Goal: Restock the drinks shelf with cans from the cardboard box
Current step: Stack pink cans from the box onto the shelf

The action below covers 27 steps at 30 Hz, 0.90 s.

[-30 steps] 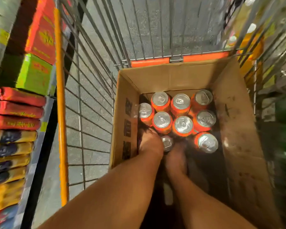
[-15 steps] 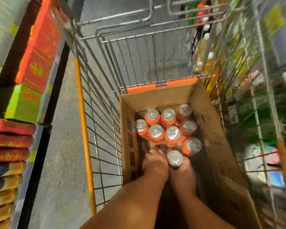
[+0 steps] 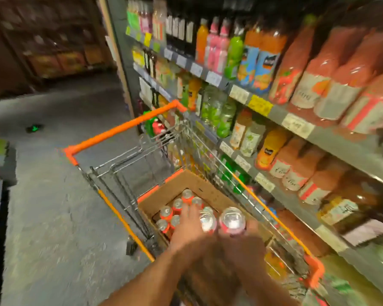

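Both hands are up out of the box (image 3: 199, 184), each with a can. My left hand (image 3: 190, 228) has its fingers wrapped round the side of the left can (image 3: 207, 220); my right hand (image 3: 250, 237) grips the right can (image 3: 232, 219) from below and behind, fingers curled at its base. The two cans sit upright, lids toward me, touching or nearly so. The picture is smeared, so I can't make out the exact finger placement.

The rest of the cans (image 3: 175, 212) stand in the box, which sits in the trolley (image 3: 124, 129) just beside the shelf (image 3: 296, 127) on my right.

What I worry about: the cans are close together and could knock as I swing right, loosening a hold that looks partial on the right one. A dropped can would land on those in the box or hit the trolley wire and dent. The shelf tiers in view look packed with bottles (image 3: 318, 85), so pushing a can in blind could tip one. I can't see a free can slot from here; I'd judge it is lower or further along.

Both forearms run forward, close together, wrists level, hands above the near end of the box.
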Motion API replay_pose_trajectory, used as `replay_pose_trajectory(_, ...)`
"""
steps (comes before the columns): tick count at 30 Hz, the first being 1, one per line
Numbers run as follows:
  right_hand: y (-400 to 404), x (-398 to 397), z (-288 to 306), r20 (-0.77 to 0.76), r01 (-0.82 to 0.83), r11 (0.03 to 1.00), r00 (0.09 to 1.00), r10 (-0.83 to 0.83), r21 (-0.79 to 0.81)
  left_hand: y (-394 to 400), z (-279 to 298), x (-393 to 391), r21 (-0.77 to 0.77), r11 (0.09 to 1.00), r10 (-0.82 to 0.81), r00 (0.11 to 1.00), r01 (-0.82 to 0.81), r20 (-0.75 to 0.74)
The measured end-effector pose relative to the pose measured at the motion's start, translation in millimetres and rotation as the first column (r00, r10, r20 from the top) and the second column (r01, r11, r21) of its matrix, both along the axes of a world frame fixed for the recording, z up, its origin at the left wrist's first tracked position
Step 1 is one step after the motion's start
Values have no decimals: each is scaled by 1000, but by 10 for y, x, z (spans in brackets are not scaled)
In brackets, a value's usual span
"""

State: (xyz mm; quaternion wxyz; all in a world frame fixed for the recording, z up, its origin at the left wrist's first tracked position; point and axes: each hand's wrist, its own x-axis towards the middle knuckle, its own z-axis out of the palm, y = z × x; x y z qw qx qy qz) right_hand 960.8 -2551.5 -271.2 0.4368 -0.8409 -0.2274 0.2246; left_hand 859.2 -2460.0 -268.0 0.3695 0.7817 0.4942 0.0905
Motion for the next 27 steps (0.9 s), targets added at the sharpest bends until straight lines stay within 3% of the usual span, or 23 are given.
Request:
replay_pose_trajectory(4, -416, 196, 965, 113, 145, 962, 978, -175, 232, -274, 997, 246, 133, 989, -101, 953, 64, 285)
replay_pose_trajectory(10, -1458, 712, 2227, 252, 277, 862, 878, -407, 425, -1087, 2367, 989, 156, 960, -279, 730, 233, 624)
replay_pose_trajectory(13, -2154, 927, 2710, 281, 331, 811, 818, -502, 483, -1666, 2841, 1318, 113, 918, -343, 622, 379, 704)
replay_pose_trajectory(19, -3646, 1162, 3529, 370, 373, 750, 696, -615, 546, -2994, 3619, 1790, 144, 754, -427, 311, 641, 849)
replay_pose_trajectory(23, -4471, 1175, 3988, 398, 380, 716, 634, -663, 586, -3704, 4054, 2052, 174, 693, -446, 226, 700, 866)
replay_pose_trajectory(27, -5097, 1302, 4371, 417, 362, 727, 634, -651, 584, -4227, 4508, 2357, 167, 627, -427, 157, 761, 890)
